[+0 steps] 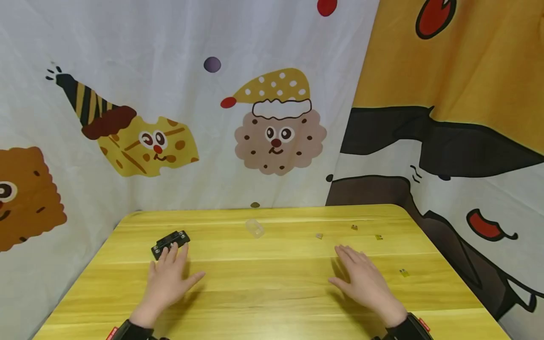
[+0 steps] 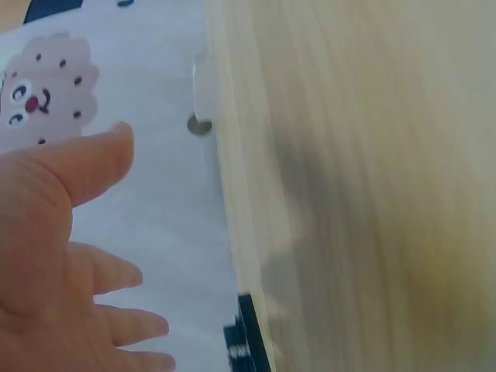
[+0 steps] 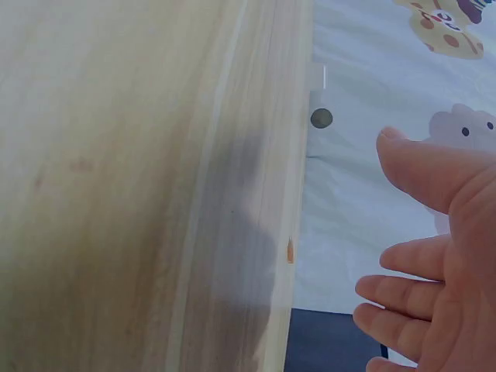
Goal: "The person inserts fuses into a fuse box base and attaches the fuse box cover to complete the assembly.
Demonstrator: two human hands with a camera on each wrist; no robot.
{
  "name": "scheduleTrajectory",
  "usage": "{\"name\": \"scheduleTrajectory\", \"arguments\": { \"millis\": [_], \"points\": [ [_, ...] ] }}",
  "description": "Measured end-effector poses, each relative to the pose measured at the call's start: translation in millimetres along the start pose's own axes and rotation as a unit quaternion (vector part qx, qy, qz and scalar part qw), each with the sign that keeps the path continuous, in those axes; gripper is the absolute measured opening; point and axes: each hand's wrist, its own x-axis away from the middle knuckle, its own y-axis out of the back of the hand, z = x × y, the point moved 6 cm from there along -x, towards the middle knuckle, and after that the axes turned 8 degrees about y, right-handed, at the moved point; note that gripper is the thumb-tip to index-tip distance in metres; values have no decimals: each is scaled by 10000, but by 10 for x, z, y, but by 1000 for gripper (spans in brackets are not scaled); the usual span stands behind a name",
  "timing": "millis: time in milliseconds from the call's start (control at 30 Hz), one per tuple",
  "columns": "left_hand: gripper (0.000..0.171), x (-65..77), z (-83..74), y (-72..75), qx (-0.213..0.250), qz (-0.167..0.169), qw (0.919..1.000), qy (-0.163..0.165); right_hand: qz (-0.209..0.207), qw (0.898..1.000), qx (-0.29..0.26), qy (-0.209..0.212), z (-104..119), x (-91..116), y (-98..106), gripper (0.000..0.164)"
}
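In the head view my left hand (image 1: 166,279) hovers over the left of the table, fingers spread and thumb pointing inward. Its fingertips overlap the near edge of a black oblong block (image 1: 170,243) with a raised middle and small metallic parts at its ends. The left wrist view shows that hand (image 2: 46,256) empty, with part of the black block (image 2: 249,337) beyond the fingers. On the right side my right hand (image 1: 363,281) is held over the table, fingers extended and holding nothing. Nearest to it lie small yellowish pieces, one of them (image 1: 403,272) to its right.
A small clear plastic container (image 1: 255,228) stands near the table's back edge, around the middle. Other small pieces lie at the back right, including one (image 1: 379,237) toward the side. Behind the yellow wood-grain table (image 1: 263,302) hangs a cartoon-printed cloth (image 1: 170,38).
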Motion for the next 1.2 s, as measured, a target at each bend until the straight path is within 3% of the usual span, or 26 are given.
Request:
{"name": "scheduleTrajectory", "arguments": {
  "millis": [267,500,767,1200],
  "points": [
    [89,-216,224,152,-78,-492,9984,-254,48,9992,-314,-229,-23,-66,-58,72],
    [91,-377,471,185,181,-269,9994,91,399,9965,-628,-371,26,-155,-168,68],
    [93,-491,721,179,262,-156,9991,294,447,9950,-828,-337,136,-253,-273,64],
    [95,-621,918,166,287,124,9988,368,565,9926,-1071,-21,384,-460,-434,63]
  ]
}}
